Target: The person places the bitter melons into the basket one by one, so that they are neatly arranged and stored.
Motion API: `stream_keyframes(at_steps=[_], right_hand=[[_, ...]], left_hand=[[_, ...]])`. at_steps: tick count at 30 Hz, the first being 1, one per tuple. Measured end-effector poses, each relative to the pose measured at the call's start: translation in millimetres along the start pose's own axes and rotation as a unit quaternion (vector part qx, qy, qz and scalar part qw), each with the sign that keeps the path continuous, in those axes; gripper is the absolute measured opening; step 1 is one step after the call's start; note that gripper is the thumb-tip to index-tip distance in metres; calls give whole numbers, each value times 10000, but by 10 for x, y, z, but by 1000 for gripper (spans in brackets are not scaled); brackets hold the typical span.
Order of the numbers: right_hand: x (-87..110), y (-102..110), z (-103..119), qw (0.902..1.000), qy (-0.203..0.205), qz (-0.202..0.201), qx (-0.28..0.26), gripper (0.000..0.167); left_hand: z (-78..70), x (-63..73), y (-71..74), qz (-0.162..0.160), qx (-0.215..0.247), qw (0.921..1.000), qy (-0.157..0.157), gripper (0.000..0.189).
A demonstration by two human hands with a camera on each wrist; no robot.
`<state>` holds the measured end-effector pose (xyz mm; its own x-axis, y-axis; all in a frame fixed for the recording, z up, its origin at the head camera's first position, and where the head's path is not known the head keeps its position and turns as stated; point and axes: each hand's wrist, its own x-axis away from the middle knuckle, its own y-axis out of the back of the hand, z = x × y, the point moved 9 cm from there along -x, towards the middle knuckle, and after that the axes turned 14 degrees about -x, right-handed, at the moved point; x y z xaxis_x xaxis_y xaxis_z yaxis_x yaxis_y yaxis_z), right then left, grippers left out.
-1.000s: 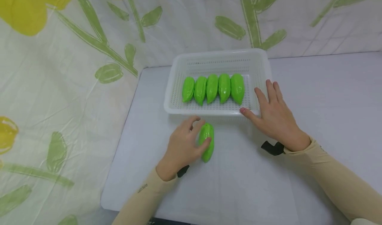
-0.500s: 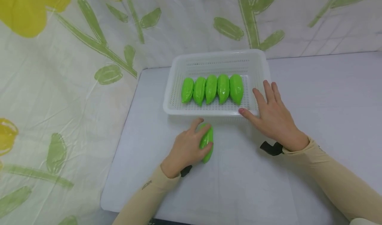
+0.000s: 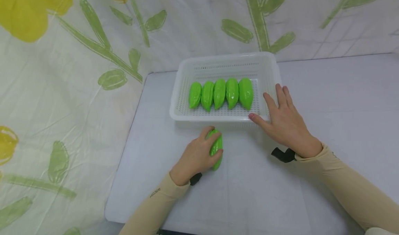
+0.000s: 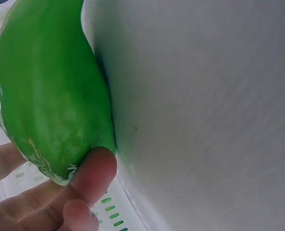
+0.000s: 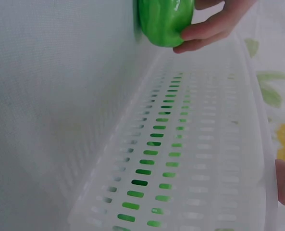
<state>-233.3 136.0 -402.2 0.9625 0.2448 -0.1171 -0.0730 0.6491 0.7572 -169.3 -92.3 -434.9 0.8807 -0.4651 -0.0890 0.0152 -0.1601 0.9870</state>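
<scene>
On the table in front of the basket lies a glossy green fruit-shaped piece (image 3: 217, 145), plump and tapering toward the near end. My left hand (image 3: 197, 155) grips it from the left, thumb on top near its middle and fingers around the far end. In the left wrist view, curled fingertips (image 4: 95, 173) touch the end of the green piece (image 4: 46, 86), which lies against the tabletop. My right hand (image 3: 287, 126) rests at the near right corner of the white basket (image 3: 205, 118), fingers spread and thumb on the rim. The right wrist view shows the basket's slotted wall (image 5: 204, 159).
Inside the basket, several similar green pieces (image 3: 232, 93) lie side by side in a row, pointed ends toward me. The white table (image 3: 255, 193) carries the basket near its back edge. A flower-printed curtain (image 3: 187, 24) hangs behind and to the left.
My left hand has moved slightly right and its fingers have closed around the green piece on the table. My right hand has stayed on the basket.
</scene>
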Motion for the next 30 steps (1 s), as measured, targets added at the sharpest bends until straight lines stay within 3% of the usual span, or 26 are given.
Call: stream_keyframes(at_steps=[10,15,20,26,30], right_hand=[[6,10,-2,10000,51,-18,7,88],[11,13,0,10000,74,-34,-11,87],[15,13,-3,10000,51,-27,-23,88],[17,16,-4,10000,79,2,-25,88],[23,18,-12,10000,28,37,-50,89]], left_hand=[[-16,-30,-1,93,420,9991,-69,51],[-89,-18,101,75,594,9980,-206,51],[-205,-3,305,-171,609,9970,-455,51],[-366,12,700,-772,689,9910,-851,49],[-382,-13,944,-1154,748,9860,-947,48]])
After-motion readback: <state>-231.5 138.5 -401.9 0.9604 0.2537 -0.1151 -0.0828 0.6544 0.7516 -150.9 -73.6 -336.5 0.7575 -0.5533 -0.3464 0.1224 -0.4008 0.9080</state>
